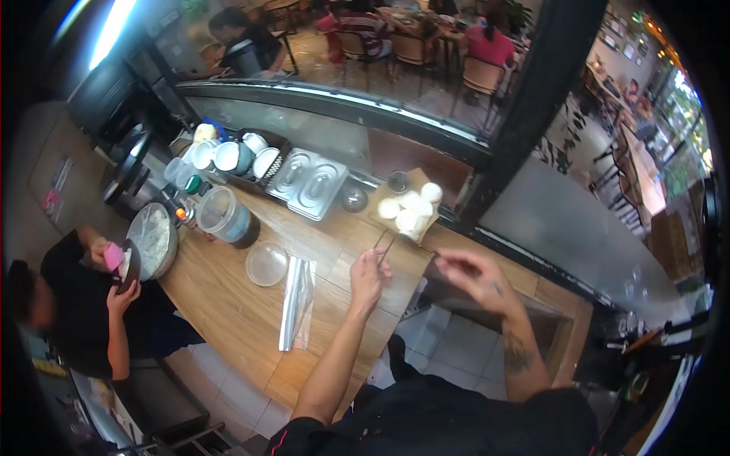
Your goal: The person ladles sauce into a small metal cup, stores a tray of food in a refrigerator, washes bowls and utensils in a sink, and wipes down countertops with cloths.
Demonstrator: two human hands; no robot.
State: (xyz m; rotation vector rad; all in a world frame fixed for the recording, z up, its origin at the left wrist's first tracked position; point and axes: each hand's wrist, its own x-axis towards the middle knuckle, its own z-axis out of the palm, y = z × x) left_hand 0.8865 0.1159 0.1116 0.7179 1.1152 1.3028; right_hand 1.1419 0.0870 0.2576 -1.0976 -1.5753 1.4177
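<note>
My left hand [369, 275] is closed around a slim pair of metal tongs [386, 243], whose tips point up toward the white round pieces. Those pale pieces [412, 207] sit in a pile on a brown tray or paper [379, 205] by the window ledge; their exact kind is unclear. To the right, my right hand [473, 278] is raised past the table's edge, fingers stretched toward the left and slightly bent, with nothing visible in them. A small dark cup [398, 182] stands beside the pile.
Two metal pans [306, 182], a clear tub [222, 213], a round lid [267, 264] and a foil roll [292, 304] are on the wooden table [228, 304]. At left a co-worker [84, 304] holds a dark bowl by a large bowl [156, 243] of white food.
</note>
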